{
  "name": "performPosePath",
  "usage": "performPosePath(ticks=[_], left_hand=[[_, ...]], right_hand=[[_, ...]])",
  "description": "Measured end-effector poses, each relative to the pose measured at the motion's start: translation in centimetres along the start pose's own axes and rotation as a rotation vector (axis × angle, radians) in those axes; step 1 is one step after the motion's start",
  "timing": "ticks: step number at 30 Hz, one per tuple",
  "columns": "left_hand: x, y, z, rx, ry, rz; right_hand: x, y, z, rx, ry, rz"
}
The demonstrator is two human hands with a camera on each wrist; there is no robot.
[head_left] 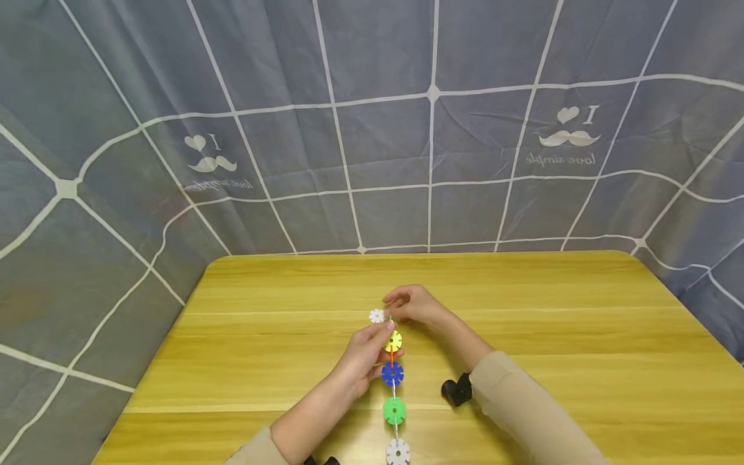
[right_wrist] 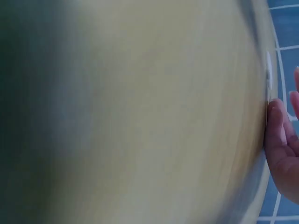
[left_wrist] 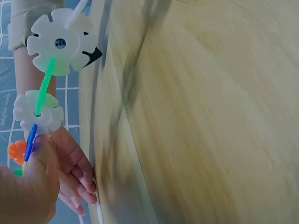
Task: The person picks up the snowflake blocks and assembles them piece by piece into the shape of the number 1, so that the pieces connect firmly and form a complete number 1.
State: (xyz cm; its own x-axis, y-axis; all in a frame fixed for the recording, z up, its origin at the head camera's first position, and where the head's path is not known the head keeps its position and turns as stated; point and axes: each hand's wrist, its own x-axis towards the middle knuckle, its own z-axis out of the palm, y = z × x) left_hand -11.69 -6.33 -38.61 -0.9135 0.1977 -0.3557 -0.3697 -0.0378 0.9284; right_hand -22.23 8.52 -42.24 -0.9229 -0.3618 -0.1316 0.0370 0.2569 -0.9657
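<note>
A chain of slotted plastic discs runs toward me in the head view: a yellow disc [head_left: 393, 341], a blue disc [head_left: 392, 374], a green disc [head_left: 394, 410] and a white disc [head_left: 398, 451], with others set edge-on between them. My left hand [head_left: 365, 355] pinches the chain near its far end, thumb on top by the yellow disc. In the left wrist view an orange disc [left_wrist: 17, 151] shows beyond the thumb. My right hand [head_left: 415, 305] is just past the far end, fingers loosely bent beside a separate-looking white disc [head_left: 377, 316]; that hand [right_wrist: 282, 149] is partly cropped in the right wrist view.
The wooden table [head_left: 261, 336] extends to both sides. Behind it hangs a grey curtain [head_left: 389, 142] with white lines. A black wrist device [head_left: 457, 390] sits by the right sleeve [head_left: 523, 400].
</note>
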Motion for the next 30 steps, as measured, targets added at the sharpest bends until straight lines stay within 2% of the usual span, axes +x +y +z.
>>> performPosePath(ticks=[6,16,25,30], left_hand=[[0.0,0.2,-0.1,-0.005,0.0,0.007],[0.2,0.4,-0.2,-0.02,0.003,-0.018],[0.2,0.8,-0.6,-0.015,0.009,-0.021],[0.1,0.7,-0.8,-0.021,0.006,-0.027]], right_hand=[[0.9,-0.4,0.5,-0.199,0.023,0.017],[1.6,-0.7,1.6,-0.501,0.032,-0.029],[1.6,-1.3,1.6,-0.563,-0.001,-0.054],[1.3,-1.2,1.6,-0.522,-0.005,-0.076]])
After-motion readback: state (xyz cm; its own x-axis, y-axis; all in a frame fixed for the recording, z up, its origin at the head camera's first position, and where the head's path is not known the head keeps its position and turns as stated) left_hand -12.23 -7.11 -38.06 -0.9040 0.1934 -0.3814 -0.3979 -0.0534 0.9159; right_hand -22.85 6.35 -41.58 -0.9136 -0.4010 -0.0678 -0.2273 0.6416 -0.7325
